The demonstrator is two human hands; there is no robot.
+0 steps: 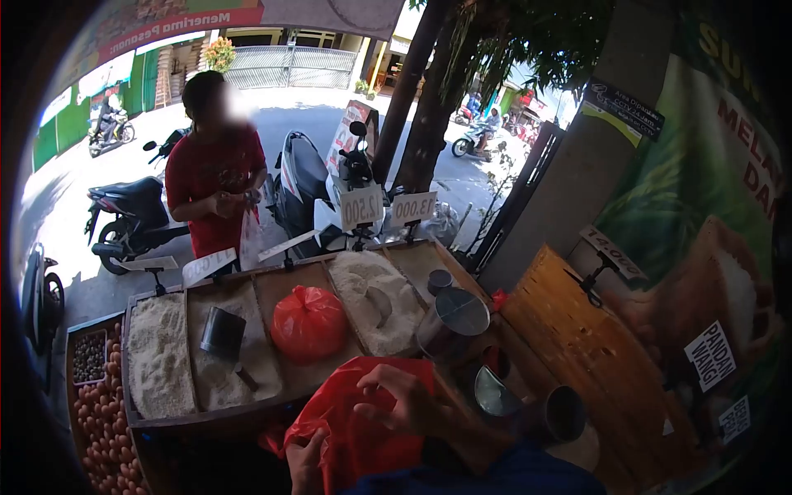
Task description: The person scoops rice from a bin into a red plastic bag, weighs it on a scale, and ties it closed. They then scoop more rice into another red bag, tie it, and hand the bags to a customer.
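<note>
**Hands.** The right hand [404, 402] sits at lower centre of the frame. Its fingers are curled and slightly spread, and they pinch the upper edge of a red bag [351, 433] of thin plastic. The left hand [307, 464] is at the bottom edge and partly cut off. As far as can be seen, it is closed on a fold at the bag's lower left side. The bag hangs between the two hands, just in front of the wooden bin [190, 415]. Whether it holds anything cannot be told.

**Handling, as judged.** The film is thin and slack, so each hand should pinch a single layer of the mouth rather than a bunched fold. The hands are best kept level, with the bag's weight carried from below by the left hand. Keeping the mouth clear of the bin's front rim avoids snagging or tearing the plastic.

**Surroundings.**
- A tied red bag [308, 323] lies in the bare middle compartment, apart from the held one.
- Left of it, a metal scoop [223, 332] rests in a compartment of rice [157, 355].
- Metal cans [452, 322] stand right of centre, near the right hand, and an elbow could upset them.
- Price cards [361, 206] stand on clips along the bin's far edge.
- Eggs [103, 421] fill a tray at lower left.
- A person in a red shirt [216, 177] stands beyond the bin at upper left, both hands held at the chest.
- Motorbikes [132, 214] are parked behind that person.
</note>
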